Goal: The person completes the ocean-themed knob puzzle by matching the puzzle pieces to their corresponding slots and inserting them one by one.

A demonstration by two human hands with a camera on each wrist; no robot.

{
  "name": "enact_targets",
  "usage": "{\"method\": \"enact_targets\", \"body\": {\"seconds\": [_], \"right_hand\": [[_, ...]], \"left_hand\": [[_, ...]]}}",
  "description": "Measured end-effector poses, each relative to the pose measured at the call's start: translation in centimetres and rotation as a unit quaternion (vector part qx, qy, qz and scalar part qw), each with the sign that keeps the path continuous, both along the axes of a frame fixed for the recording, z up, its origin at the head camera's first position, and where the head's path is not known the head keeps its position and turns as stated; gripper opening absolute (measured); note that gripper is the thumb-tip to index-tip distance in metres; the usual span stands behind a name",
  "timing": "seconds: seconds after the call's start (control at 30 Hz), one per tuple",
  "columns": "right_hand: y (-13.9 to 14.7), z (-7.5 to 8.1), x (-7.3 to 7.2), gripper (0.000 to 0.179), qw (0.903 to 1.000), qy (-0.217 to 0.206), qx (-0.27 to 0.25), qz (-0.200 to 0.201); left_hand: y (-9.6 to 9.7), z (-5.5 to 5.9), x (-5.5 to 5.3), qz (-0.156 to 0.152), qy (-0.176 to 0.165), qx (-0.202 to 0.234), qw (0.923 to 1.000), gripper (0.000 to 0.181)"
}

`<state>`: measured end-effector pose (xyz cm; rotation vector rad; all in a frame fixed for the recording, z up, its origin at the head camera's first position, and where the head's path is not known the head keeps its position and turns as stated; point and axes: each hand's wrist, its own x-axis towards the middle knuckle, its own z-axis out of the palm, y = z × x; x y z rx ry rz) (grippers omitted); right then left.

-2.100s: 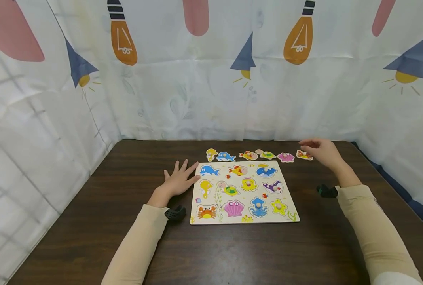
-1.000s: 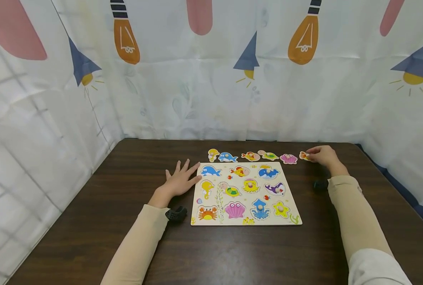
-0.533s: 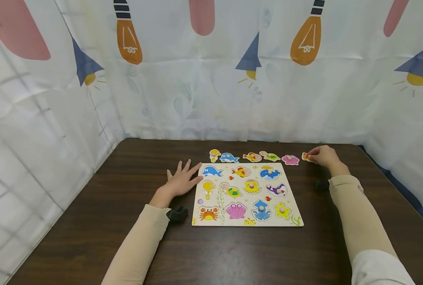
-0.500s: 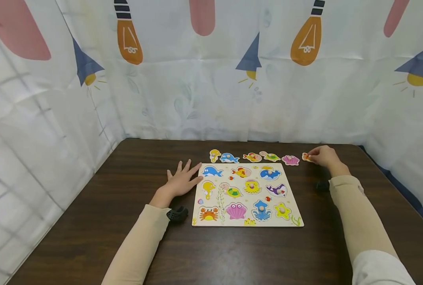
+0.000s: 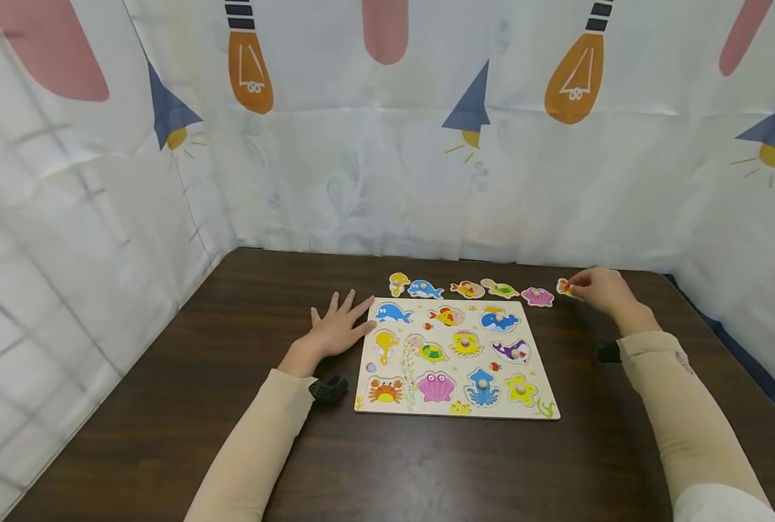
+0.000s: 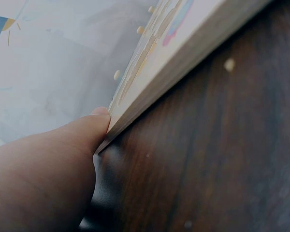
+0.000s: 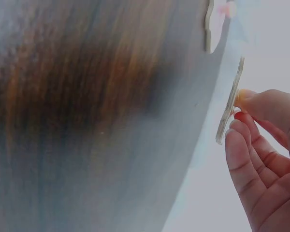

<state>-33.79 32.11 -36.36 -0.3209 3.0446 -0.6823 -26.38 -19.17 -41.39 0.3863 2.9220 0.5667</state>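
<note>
Board (image 5: 454, 366): pale, with bright sea animals (image 5: 386, 391); its long side runs 9 to 3 o'clock.
Right sleeve (image 5: 681, 406): tan; a mark too small to read.
Left hand (image 5: 335, 331): fingers spread, touching the board near its 10 o'clock corner.
Right hand (image 5: 604, 288): pinching the orange piece (image 5: 563, 286), off the board's 2 o'clock.
Orange piece: white rim, partly hidden; edge-on in the right wrist view, nearly 12 to 6.

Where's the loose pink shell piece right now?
In the head view, the loose pink shell piece lies on the table just off the far right corner of the board, between the loose turtle and the orange piece in the right hand.
</note>
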Motion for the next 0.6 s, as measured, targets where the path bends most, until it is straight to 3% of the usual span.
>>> {"method": "enact_targets", "body": {"seconds": [0.6], "right_hand": [[-4.8, 2.7, 3.0, 0.026, 0.9955, 0.034, -0.004, 0.088]], "left_hand": [[0.2, 0.2, 0.1, 0.001, -0.003, -0.002, 1.0000, 0.069]]}}
